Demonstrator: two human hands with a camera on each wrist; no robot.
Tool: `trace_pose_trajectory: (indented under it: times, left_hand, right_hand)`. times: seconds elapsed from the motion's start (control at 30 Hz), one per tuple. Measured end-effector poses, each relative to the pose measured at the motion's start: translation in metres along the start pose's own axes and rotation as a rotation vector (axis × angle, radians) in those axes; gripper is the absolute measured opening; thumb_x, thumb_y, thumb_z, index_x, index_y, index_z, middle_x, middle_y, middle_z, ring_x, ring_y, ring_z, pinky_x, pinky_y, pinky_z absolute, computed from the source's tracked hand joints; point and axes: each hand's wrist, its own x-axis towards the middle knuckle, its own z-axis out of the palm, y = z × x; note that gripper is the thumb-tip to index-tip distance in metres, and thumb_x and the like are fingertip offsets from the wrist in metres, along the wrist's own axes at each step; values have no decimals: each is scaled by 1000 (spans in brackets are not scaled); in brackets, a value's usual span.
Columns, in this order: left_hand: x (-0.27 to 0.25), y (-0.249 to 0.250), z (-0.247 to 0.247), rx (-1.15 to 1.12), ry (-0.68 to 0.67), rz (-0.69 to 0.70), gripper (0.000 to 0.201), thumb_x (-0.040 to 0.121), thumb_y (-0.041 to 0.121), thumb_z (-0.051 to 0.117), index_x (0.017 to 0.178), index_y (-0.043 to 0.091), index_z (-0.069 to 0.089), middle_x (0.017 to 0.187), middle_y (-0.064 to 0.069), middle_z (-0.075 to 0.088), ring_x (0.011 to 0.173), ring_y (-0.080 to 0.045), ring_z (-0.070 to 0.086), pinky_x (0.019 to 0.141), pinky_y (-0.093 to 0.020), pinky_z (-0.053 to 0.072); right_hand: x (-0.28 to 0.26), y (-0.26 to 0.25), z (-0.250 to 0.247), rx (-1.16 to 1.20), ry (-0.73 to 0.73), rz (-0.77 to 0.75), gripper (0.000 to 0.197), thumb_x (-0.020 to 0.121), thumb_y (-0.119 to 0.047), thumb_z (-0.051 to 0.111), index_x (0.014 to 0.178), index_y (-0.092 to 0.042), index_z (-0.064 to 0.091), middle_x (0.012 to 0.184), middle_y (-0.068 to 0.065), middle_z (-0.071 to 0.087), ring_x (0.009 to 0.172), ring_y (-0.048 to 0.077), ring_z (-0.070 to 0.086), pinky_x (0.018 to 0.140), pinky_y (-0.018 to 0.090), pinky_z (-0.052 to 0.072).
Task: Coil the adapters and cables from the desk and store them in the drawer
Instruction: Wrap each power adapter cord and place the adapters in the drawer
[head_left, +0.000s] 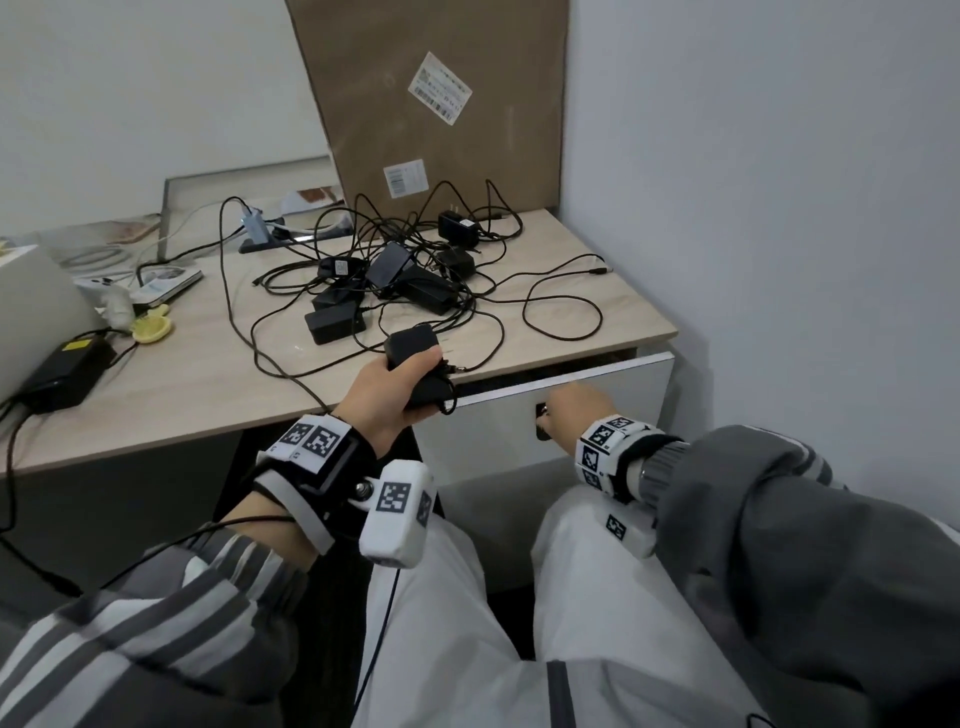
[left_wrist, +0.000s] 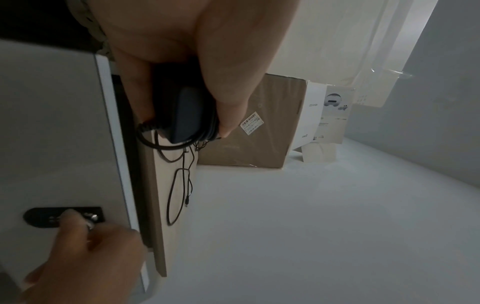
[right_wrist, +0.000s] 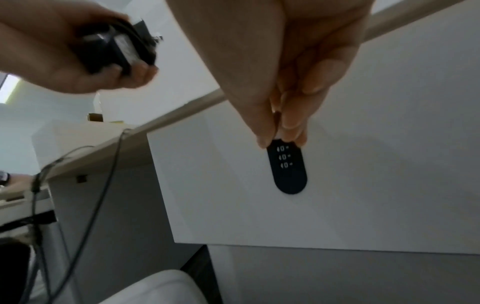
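While the left hand (head_left: 387, 382) is clutching one wound adapter (head_left: 418, 364) near the desk's (head_left: 182, 374) edge, the right hand (head_left: 574, 410) is pinching the knob on the barely opened drawer (head_left: 613, 395), leaving the far tangled pile (head_left: 405, 270) still waiting.

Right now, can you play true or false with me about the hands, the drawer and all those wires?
1. The left hand holds a black adapter with its cable wound round it. True.
2. The right hand is resting flat on the desk. False: it pinches the knob of the black lock plate on the drawer front.
3. The drawer is pulled wide open. False: only a narrow gap shows under the desk edge.
4. A tangle of black adapters and cables lies on the desk. True.
5. A brown cardboard sheet leans against the wall behind the tangle. True.
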Motion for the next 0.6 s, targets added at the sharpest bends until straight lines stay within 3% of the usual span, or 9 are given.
trace_pose_trajectory:
  times: [0.13, 0.2, 0.27, 0.3, 0.33, 0.4, 0.5, 0.6]
  left_hand:
    - [-12, 5, 21, 5, -36, 18, 20, 92, 24, 63, 106, 11, 58, 97, -7, 62, 83, -18, 62, 55, -25, 56]
    - [-18, 7, 32, 4, -55, 25, 18, 92, 25, 63, 104, 12, 59, 95, -6, 64, 85, -17, 62, 54, -25, 55]
    - [-24, 9, 40, -5, -74, 23, 14, 92, 24, 63, 101, 12, 59, 92, -5, 65, 83, -16, 62, 52, -23, 53]
    - [-27, 9, 42, -6, -80, 20, 15, 92, 23, 63, 102, 12, 59, 92, -5, 65, 81, -16, 62, 51, -23, 53]
    - [-29, 9, 44, -4, -81, 16, 19, 92, 23, 63, 105, 10, 59, 92, -6, 65, 80, -17, 62, 51, -24, 54]
    - [-32, 7, 46, -2, -71, 11, 28, 91, 22, 64, 115, 8, 56, 95, -8, 65, 79, -18, 63, 51, -26, 55]
    - [-33, 5, 45, -12, -53, -3, 32, 91, 23, 64, 118, 8, 56, 95, -9, 65, 79, -19, 64, 54, -28, 57]
    - [-31, 4, 47, -23, -79, -62, 24, 92, 27, 63, 110, 14, 56, 92, -6, 63, 77, -17, 63, 55, -29, 58]
  right_hand:
    - [-30, 11, -15, 15, -82, -29, 32, 90, -41, 55, 83, -12, 64, 89, 5, 65, 79, 23, 59, 70, 30, 46]
    - [-44, 14, -32, -34, 78, -68, 42, 93, -49, 48, 75, -12, 57, 78, 3, 59, 76, 24, 57, 67, 30, 42]
    - [-50, 13, -45, 30, 218, -115, 36, 95, -44, 45, 88, -14, 62, 85, 3, 62, 85, 25, 60, 70, 32, 44]
    - [-50, 13, -49, 60, 187, -123, 34, 95, -42, 45, 94, -14, 64, 89, 3, 64, 89, 25, 61, 73, 33, 45]
    - [-49, 13, -50, 85, 94, -106, 34, 96, -40, 45, 88, -14, 65, 88, 4, 65, 89, 25, 62, 75, 33, 45]
    - [-47, 12, -49, 130, -67, -36, 38, 95, -35, 46, 66, -13, 56, 73, 3, 58, 81, 27, 61, 71, 30, 45]
    - [-48, 11, -54, 99, -104, -26, 33, 92, -24, 47, 61, -12, 48, 65, 4, 51, 71, 27, 56, 59, 26, 40]
    - [-57, 13, -64, 46, -190, -64, 32, 87, -20, 51, 57, -13, 46, 59, 3, 47, 60, 23, 47, 50, 24, 33]
